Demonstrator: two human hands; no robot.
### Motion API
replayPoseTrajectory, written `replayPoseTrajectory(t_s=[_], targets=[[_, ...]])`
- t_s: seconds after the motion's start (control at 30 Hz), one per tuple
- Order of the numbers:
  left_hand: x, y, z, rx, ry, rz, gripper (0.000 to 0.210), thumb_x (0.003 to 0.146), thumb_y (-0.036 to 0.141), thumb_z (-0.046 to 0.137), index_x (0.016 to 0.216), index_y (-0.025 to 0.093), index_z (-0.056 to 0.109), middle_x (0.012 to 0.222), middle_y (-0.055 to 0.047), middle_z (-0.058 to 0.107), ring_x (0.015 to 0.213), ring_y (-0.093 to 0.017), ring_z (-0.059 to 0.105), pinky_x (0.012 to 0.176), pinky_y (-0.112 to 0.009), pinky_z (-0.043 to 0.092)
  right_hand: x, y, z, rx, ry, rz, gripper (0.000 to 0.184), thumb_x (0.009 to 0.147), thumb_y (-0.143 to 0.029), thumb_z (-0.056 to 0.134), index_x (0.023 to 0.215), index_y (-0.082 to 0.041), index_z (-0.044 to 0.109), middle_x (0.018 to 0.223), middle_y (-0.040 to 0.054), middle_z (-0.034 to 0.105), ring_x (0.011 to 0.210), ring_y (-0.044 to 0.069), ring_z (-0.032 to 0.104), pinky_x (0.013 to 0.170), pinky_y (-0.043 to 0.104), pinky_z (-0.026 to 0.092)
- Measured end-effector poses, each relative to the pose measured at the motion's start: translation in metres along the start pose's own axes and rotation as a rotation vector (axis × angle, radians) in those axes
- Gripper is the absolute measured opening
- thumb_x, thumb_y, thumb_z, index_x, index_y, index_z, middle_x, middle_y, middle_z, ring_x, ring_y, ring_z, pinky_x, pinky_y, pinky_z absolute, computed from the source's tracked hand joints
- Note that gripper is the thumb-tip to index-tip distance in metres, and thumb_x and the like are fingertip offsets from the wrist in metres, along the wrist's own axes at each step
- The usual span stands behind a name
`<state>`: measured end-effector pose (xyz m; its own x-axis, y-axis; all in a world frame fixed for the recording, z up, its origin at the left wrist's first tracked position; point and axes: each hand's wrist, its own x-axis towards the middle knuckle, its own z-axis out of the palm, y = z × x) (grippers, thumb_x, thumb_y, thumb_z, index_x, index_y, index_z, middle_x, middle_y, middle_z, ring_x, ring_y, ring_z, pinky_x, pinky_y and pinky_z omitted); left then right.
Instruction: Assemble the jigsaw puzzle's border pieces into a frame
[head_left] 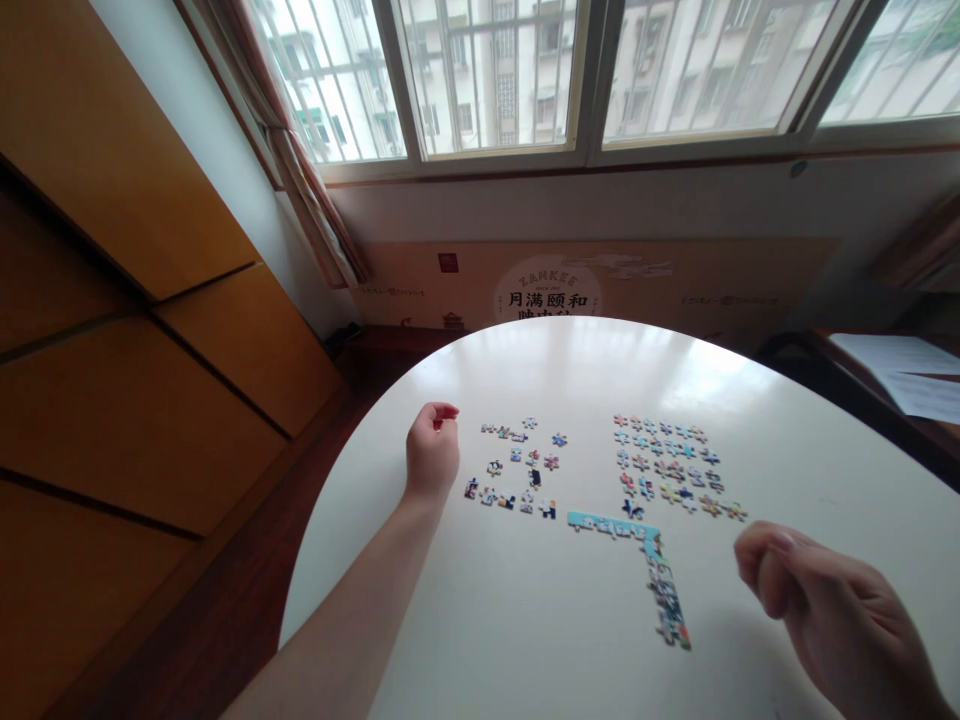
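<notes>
The white, curved-edge bench (480, 620) carries jigsaw pieces (535, 479) before barred windows (502, 75); a wooden cabinet (97, 430) stands left. Left hand (433, 450) and right hand (832, 600): curled narrow; contents not discernible.

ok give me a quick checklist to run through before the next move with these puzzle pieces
1. L-shaped joined strip unbroken at its corner: ok, both legs meet there.
2. Left cluster of loose pieces apart from the right-hand rows of pieces: ok, bare tabletop lies between.
3. Left hand off the pieces: ok, it is beside the left cluster.
4. Right hand off the strip: ok, it is to the strip's right.
5. Both hands empty: cannot tell, the curled fingers hide what is inside.
</notes>
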<state>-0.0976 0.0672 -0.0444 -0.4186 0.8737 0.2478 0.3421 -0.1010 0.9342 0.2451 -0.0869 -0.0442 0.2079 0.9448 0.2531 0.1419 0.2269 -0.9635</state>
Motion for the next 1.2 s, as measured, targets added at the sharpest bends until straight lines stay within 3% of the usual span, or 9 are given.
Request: replayPoseTrajectory(t_s=[0.17, 0.37, 0.57, 1.03, 1.2], targets=[[0.005, -0.006, -0.002, 0.093, -0.049, 0.029, 0.028, 0.075, 0.007, 0.048, 0.088, 0.019, 0.07, 0.096, -0.005, 0.072, 0.091, -0.021, 0.066, 0.09, -0.036, 0.05, -0.001, -0.002, 0.003, 0.026, 0.02, 0.004, 0.059, 0.095, -0.048, 0.059, 0.044, -0.02, 0.052, 0.057, 0.0064, 0.055, 0.055, 0.017, 0.052, 0.051, 0.031, 0.04], [0.001, -0.002, -0.006, 0.458, -0.148, 0.187, 0.041, 0.082, 0.002, 0.047, 0.094, 0.024, 0.079, 0.107, -0.006, 0.072, 0.106, -0.026, 0.063, 0.104, -0.045, 0.046, -0.003, 0.004, 0.0, 0.02, 0.038, 0.036, 0.059, 0.094, -0.049, 0.059, 0.043, -0.02, 0.052, 0.059, 0.0068, 0.056, 0.057, 0.018, 0.052, 0.053, 0.031, 0.042], [-0.003, -0.002, -0.002, 0.661, -0.221, 0.265, 0.047, 0.086, 0.002, 0.047, 0.1, 0.03, 0.082, 0.116, -0.006, 0.072, 0.111, -0.029, 0.061, 0.106, -0.049, 0.047, -0.003, 0.007, 0.0, 0.036, 0.043, 0.072, 0.059, 0.094, -0.048, 0.059, 0.044, -0.019, 0.051, 0.06, 0.0068, 0.056, 0.059, 0.017, 0.053, 0.055, 0.03, 0.042], [-0.015, 0.007, 0.006, 0.774, -0.432, 0.35, 0.045, 0.09, 0.01, 0.049, 0.112, 0.036, 0.08, 0.147, -0.007, 0.057, 0.14, -0.032, 0.045, 0.12, -0.063, 0.027, -0.001, 0.004, -0.002, 0.042, 0.002, 0.056, 0.059, 0.094, -0.049, 0.059, 0.043, -0.019, 0.054, 0.059, 0.0074, 0.056, 0.057, 0.018, 0.052, 0.051, 0.03, 0.043], [-0.014, 0.007, 0.006, 0.737, -0.419, 0.416, 0.026, 0.089, 0.02, 0.059, 0.095, 0.03, 0.083, 0.142, -0.008, 0.061, 0.138, -0.033, 0.048, 0.118, -0.06, 0.032, 0.0, 0.003, -0.003, 0.048, -0.015, 0.056, 0.058, 0.095, -0.048, 0.057, 0.044, -0.02, 0.056, 0.058, 0.0069, 0.054, 0.056, 0.018, 0.051, 0.051, 0.031, 0.042]])
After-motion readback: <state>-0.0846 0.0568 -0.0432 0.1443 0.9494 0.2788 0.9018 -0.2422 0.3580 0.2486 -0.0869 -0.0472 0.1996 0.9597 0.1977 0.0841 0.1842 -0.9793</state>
